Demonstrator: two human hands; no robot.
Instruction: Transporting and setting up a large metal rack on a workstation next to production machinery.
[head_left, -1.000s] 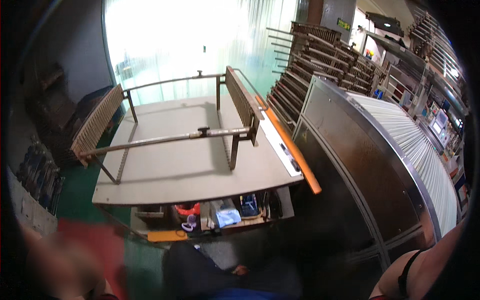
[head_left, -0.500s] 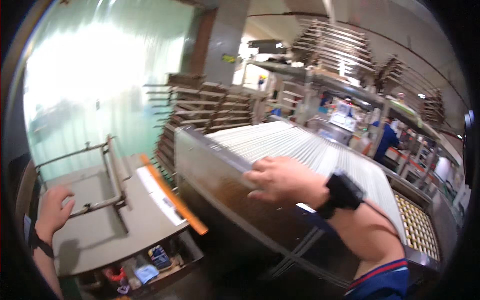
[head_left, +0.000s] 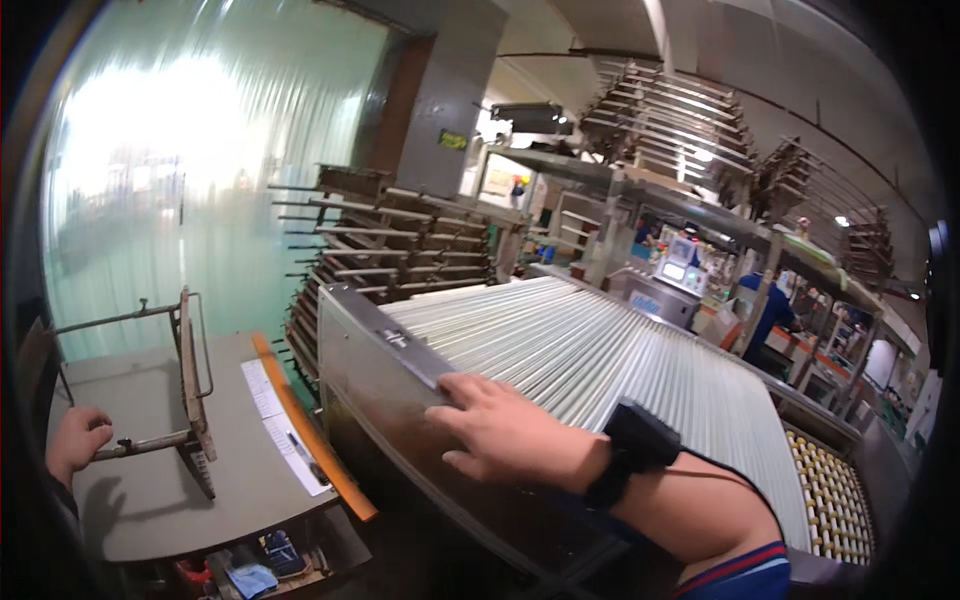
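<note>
My right hand (head_left: 500, 425), palm down with fingers apart, rests at the metal rim (head_left: 385, 325) of a large steel-sided machine. Long pale rods (head_left: 590, 350) lie side by side across the machine's top, just beyond that hand. At the far left my left hand (head_left: 78, 442) is loosely curled beside the near bar of a metal frame (head_left: 187, 380); nothing shows in its fingers, and whether it touches the bar I cannot tell. The frame stands on a grey table (head_left: 235, 495). A black device is strapped to my right wrist.
An orange strip (head_left: 310, 430) and paper sheets (head_left: 285, 440) with a pen lie along the table's right edge. Below is an open drawer of odds and ends. Stacked metal racks (head_left: 400, 235) stand behind. Yellow-and-white rollers (head_left: 830, 495) lie right. A person in blue (head_left: 765, 310) works farther back.
My view has shifted. My right hand has come lower and left along the machine's rim, and my left hand sits nearer the left border with its fingers more curled.
</note>
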